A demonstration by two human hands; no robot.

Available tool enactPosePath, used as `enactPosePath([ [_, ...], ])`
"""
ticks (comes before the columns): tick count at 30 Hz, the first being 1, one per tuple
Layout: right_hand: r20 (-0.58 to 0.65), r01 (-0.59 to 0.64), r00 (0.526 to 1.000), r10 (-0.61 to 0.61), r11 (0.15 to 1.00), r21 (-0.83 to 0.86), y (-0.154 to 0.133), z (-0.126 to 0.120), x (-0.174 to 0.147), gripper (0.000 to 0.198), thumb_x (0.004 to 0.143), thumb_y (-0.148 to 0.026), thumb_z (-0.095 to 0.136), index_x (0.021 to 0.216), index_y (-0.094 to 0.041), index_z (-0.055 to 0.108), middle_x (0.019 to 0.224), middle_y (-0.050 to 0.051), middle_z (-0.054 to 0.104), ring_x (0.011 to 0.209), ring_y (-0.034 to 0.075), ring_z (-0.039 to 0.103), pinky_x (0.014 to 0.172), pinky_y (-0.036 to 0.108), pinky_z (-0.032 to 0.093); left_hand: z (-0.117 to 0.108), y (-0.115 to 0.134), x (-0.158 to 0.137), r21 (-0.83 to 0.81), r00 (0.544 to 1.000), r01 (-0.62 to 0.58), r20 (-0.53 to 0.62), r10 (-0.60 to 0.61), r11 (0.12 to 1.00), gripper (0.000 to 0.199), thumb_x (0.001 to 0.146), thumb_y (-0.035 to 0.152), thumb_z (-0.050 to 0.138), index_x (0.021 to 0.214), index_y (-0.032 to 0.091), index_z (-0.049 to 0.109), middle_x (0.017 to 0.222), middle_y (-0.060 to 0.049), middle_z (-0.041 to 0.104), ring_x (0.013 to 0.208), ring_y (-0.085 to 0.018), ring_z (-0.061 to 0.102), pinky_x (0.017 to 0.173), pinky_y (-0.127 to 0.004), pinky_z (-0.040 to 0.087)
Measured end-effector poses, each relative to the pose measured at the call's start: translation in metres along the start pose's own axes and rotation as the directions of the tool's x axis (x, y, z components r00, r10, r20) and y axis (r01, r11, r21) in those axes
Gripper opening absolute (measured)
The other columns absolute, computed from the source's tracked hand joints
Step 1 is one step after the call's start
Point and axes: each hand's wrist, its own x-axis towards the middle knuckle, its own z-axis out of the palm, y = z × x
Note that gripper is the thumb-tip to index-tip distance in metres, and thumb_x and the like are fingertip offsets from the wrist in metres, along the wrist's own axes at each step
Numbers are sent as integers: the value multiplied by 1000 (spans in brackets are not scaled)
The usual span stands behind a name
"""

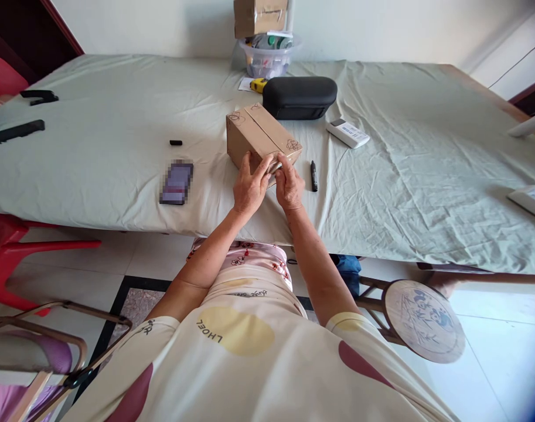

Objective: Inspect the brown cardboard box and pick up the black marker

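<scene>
A brown cardboard box (pixel 258 133) with flower-like scribbles on its top corners sits at an angle on the cloth-covered table. My left hand (pixel 251 186) is at its near end, index finger against the side and thumb near the top edge. From the other side my right hand (pixel 289 184) pinches at the same near edge, fingertips close to the left ones. What lies between the fingertips is partly hidden. Right of the box lies a black marker (pixel 313 176). A small black piece like a pen cap (pixel 176 142) rests further left.
A black hard case (pixel 299 97) and a yellow tape measure (pixel 258 85) stand behind the box. Left lies a phone (pixel 176 183); right, a white remote-like device (pixel 348 133). A plastic tub (pixel 269 58) stands at the wall. Below are a round stool (pixel 423 320) and a red chair (pixel 6 258).
</scene>
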Motion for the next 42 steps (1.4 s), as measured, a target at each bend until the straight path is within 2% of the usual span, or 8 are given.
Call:
enactPosePath([
  [5,-56,-91,994,92,995,31,6,-5,2,62,109,-54,35,162,-26,51,132,12,77,112,29,76,98,45,63,-2,2,-2,31,1000,23,-5,-23,999,53,108,62,42,151,39,62,174,-3,39,161,-34,45,127,-48,50],
  [11,-211,-217,950,229,973,80,29,-10,7,74,109,-59,31,170,-18,34,96,8,77,88,26,76,92,45,61,-7,9,-11,25,1000,-2,-12,2,1000,58,108,64,40,151,33,63,173,-7,43,157,-33,49,124,-46,53],
  [18,-144,-139,980,141,990,25,42,-5,7,73,109,-71,24,142,-23,68,108,12,74,95,26,74,92,45,62,-11,3,-11,23,1000,14,-15,-14,1000,62,109,64,34,152,29,60,172,-12,43,158,-33,48,129,-47,46],
  [26,-88,-144,985,146,989,28,35,-3,5,56,107,-64,41,119,-25,80,97,9,73,95,26,70,96,45,59,-15,-15,-17,49,995,-15,-94,19,999,63,111,62,29,159,26,49,166,-16,51,160,-26,46,134,-43,37],
  [30,-74,-183,980,186,982,39,35,-3,5,51,106,-60,47,118,-23,81,103,11,74,95,26,70,99,46,58,-11,-24,-18,-3,991,36,-129,-36,999,64,113,60,25,166,26,37,165,-16,53,155,-24,52,128,-42,48],
  [34,-104,-192,974,202,977,92,36,0,4,50,106,-59,48,129,-24,76,108,10,76,92,23,72,96,43,60,-8,-37,-19,-208,978,177,-75,-196,962,68,112,65,27,171,31,23,170,-15,47,146,-24,61,101,-37,67],
  [38,-122,-129,979,160,964,232,43,6,5,50,106,-60,51,139,-27,69,93,3,74,81,19,69,86,38,62,-5,-53,-21,-403,937,271,-95,-335,874,52,110,53,51,155,31,40,149,-12,65,128,-25,71,89,-37,71],
  [42,-218,-48,969,114,956,288,52,11,6,45,104,-57,57,139,-29,67,94,1,70,76,15,64,79,34,61,-2,-59,-22,-245,918,297,-195,-347,923,22,96,18,68,114,24,58,123,-11,72,123,-28,71,114,-48,59],
])
